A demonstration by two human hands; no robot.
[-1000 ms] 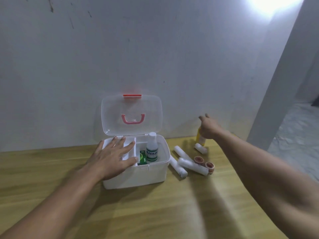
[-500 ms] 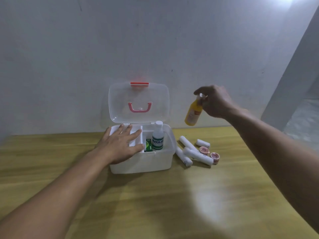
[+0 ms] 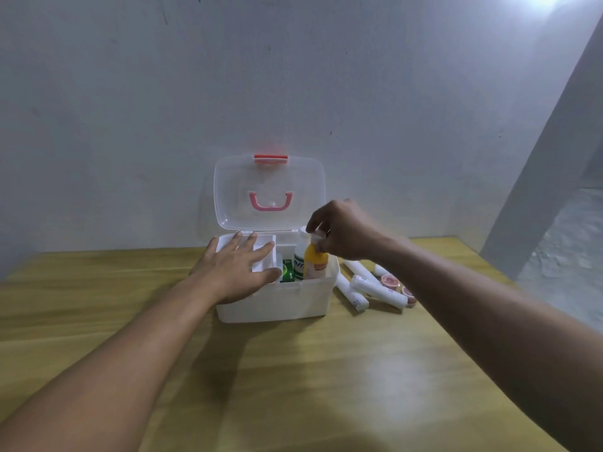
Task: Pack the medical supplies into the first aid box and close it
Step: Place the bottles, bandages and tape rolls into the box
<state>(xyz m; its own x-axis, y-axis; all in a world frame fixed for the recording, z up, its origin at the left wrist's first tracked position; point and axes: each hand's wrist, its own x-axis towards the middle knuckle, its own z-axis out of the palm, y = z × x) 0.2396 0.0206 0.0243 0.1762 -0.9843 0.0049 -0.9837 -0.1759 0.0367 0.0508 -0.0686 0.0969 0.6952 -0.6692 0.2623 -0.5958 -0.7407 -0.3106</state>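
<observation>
Fingers of the left hand (image 3: 235, 272) are laid flat and spread over the white tray (image 3: 264, 252) in the left part of the first aid box (image 3: 277, 301), which stands open on the desk (image 3: 293, 386); its clear lid (image 3: 269, 190) is raised upright against the wall; a green packet (image 3: 287, 271) and a white bottle (image 3: 299, 256) are seen inside; beside them the yellow bottle (image 3: 315, 264) is pinched at its cap by the right hand (image 3: 342, 234) — lowered into the box's right compartment; white rolls (image 3: 375, 288) and small pink-topped cups (image 3: 390, 282) are left lying on the desk just right of the box.
</observation>
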